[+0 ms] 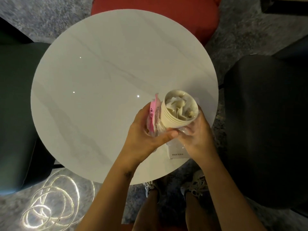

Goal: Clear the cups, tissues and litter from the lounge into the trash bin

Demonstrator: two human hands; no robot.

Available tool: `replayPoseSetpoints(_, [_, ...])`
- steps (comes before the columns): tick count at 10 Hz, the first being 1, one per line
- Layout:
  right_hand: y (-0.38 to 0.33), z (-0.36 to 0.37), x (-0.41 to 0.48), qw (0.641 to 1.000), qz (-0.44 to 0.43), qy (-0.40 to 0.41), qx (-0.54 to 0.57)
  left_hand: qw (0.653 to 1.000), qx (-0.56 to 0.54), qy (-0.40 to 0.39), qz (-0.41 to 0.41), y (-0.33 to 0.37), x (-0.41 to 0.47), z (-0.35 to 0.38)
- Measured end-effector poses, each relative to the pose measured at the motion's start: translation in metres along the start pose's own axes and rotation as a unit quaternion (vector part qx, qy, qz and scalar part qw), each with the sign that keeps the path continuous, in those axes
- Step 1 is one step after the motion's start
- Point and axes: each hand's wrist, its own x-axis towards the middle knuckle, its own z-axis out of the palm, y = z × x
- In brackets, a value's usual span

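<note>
A stack of cream paper cups (pixel 173 118) is tilted with its mouth toward me, and crumpled white tissues (pixel 179 105) fill the top cup. My left hand (pixel 146 135) grips a pink and white wrapper (pixel 154 115) against the left side of the stack, thumb stretched under the cups. My right hand (pixel 198 132) holds the stack from the right together with a piece of clear plastic (pixel 185 130). Both hands hover over the near right part of the round white marble table (pixel 100 80). No trash bin is in view.
A small white box with printed text (pixel 177 152) lies on the table under my hands. Dark green seats (pixel 15 97) stand left, a black chair (pixel 266 122) right, a red seat (pixel 166 10) beyond. Coiled shiny cable (pixel 50 202) lies on the grey carpet.
</note>
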Motion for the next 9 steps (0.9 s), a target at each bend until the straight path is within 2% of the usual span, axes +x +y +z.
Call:
replayPoseSetpoints(2, [0.014, 0.003, -0.004, 0.996, -0.004, -0.058, -0.062, 0.996, 0.056, 0.075, 0.0, -0.004, 0.009, 0.001])
replayPoseSetpoints(4, [0.016, 0.007, -0.004, 0.995, -0.012, -0.088, -0.039, 0.984, 0.126, 0.125, 0.019, -0.009, 0.007, -0.003])
replayPoseSetpoints(5, [0.017, 0.006, -0.002, 0.994, 0.013, -0.1, -0.042, 0.978, 0.144, 0.146, 0.023, -0.008, 0.002, -0.002])
replayPoseSetpoints(6, [0.012, 0.007, -0.003, 0.994, 0.007, -0.083, -0.071, 0.973, 0.173, 0.151, 0.028, -0.005, 0.0, -0.001])
replayPoseSetpoints(7, [0.016, 0.005, -0.007, 0.983, -0.019, 0.06, -0.171, 0.964, 0.212, 0.153, 0.038, -0.004, 0.003, 0.0])
replayPoseSetpoints(8, [0.028, 0.003, -0.007, 0.926, 0.051, 0.161, -0.337, 0.959, 0.229, 0.163, 0.03, -0.004, 0.007, -0.002])
replayPoseSetpoints(9, [0.041, 0.007, -0.008, 0.891, 0.137, 0.141, -0.408, 0.958, 0.23, 0.172, 0.02, -0.004, 0.008, -0.004])
